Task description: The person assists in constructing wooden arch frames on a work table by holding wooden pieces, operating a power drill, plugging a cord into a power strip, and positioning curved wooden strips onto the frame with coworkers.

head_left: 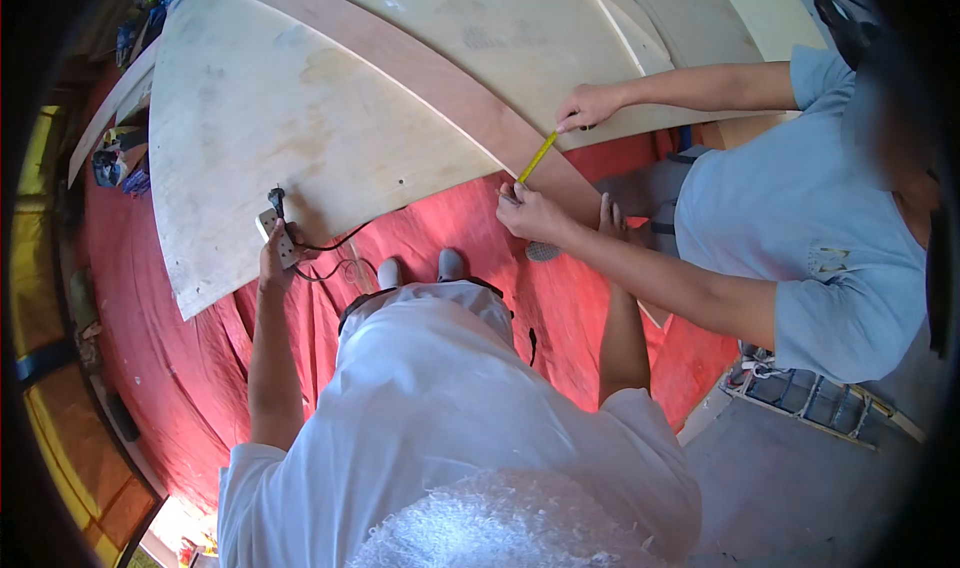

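Note:
My left hand (271, 258) is closed around a white power strip (268, 225) at the left of the view. A black plug (277, 199) sits at its upper end, and a dark cord (330, 245) trails off to the right. On the right, my right hand (611, 220) grips the near end of a long reddish-brown wooden strip (440, 83); a co-worker's forearm partly covers this hand. The co-worker's two hands stretch a yellow tape measure (538, 156) across the strip's width.
Large pale plywood sheets (300, 118) lie under the wooden strip. Red sheeting (440, 228) covers the floor around my feet. The co-worker (800, 218) leans in from the right. A ladder (800, 393) lies at the lower right, and bagged items (122, 158) are at the left.

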`<state>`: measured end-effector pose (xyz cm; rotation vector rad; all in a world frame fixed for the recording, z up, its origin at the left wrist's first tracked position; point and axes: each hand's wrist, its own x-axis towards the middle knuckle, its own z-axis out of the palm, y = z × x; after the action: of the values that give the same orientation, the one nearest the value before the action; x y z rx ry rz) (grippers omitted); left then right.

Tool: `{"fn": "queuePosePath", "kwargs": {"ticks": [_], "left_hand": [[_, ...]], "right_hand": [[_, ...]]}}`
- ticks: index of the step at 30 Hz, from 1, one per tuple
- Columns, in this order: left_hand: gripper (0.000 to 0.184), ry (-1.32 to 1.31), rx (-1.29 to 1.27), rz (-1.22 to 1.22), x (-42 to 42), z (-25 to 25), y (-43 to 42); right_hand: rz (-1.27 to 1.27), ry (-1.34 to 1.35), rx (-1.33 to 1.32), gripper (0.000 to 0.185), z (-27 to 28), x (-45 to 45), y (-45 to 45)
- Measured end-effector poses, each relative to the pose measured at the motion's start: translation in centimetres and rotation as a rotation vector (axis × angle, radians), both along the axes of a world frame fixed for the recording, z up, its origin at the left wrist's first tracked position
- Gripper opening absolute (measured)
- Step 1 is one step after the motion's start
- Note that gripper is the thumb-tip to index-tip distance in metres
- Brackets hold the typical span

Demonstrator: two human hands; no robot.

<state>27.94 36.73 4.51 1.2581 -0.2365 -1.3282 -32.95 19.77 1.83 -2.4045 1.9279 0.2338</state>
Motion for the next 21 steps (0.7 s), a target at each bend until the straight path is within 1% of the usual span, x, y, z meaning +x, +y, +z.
{"fn": "queuePosePath", "kwargs": {"ticks": [2,4,8,16,21], "left_hand": [[0.031,-0.026,-0.014,-0.022,0.3,-0.8,0.1],[0.032,0.002,-0.031,-0.033,0.8,-1.2,0.3],[0.032,-0.008,-0.019,-0.039,0.3,-0.7,0.0],[0.031,-0.024,-0.014,-0.039,1.1,-2.1,0.2],[0.033,-0.026,0.004,-0.027,0.8,-1.6,0.2]], "right_hand": [[-0.003,0.008,-0.009,0.108,-0.2,-0.1,0.1],[-0.008,0.014,-0.011,0.108,-0.4,-0.2,0.2],[-0.006,0.019,-0.019,0.107,-0.8,-0.4,-0.1],[-0.003,0.018,-0.025,0.106,-1.2,-0.3,-0.4],[-0.003,0.013,-0.026,0.106,-1.3,-0.2,-0.5]]}}
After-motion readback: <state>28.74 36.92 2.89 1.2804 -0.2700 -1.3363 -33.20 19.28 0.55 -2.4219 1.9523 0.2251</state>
